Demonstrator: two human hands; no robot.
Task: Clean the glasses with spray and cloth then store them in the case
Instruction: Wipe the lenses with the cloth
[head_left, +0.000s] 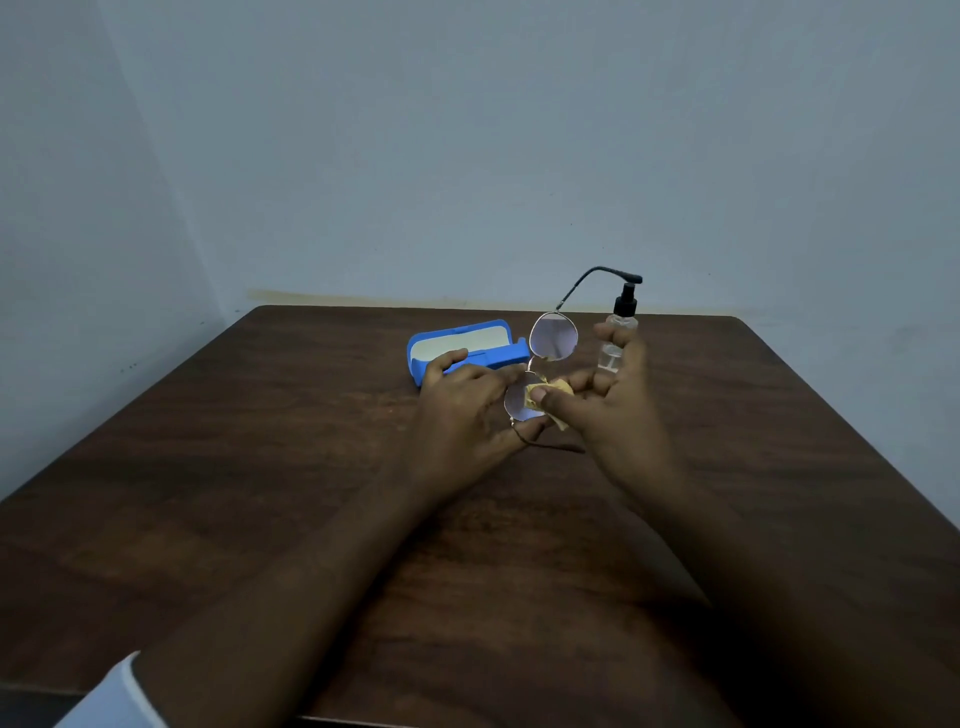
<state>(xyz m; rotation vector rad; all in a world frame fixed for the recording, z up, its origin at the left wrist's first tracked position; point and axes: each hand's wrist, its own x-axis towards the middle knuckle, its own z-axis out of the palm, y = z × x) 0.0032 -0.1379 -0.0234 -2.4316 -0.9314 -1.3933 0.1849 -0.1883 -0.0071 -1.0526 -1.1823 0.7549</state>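
Observation:
Thin metal-framed glasses (554, 338) are held upright above the table, one lens over the other, with a dark temple arm curving up to the right. My left hand (465, 410) pinches the frame at the lower lens. My right hand (610, 402) pinches a small yellow cloth (535, 397) against that lower lens, thumb on the near side. An open blue case (462, 345) with a pale lining lies behind my left hand. A clear spray bottle (618, 332) with a black pump stands behind my right hand.
A dark wooden table (311, 467) fills the foreground and ends at a pale blue wall (467, 156) just behind the case and bottle. A white sleeve cuff (111, 696) shows at the bottom left.

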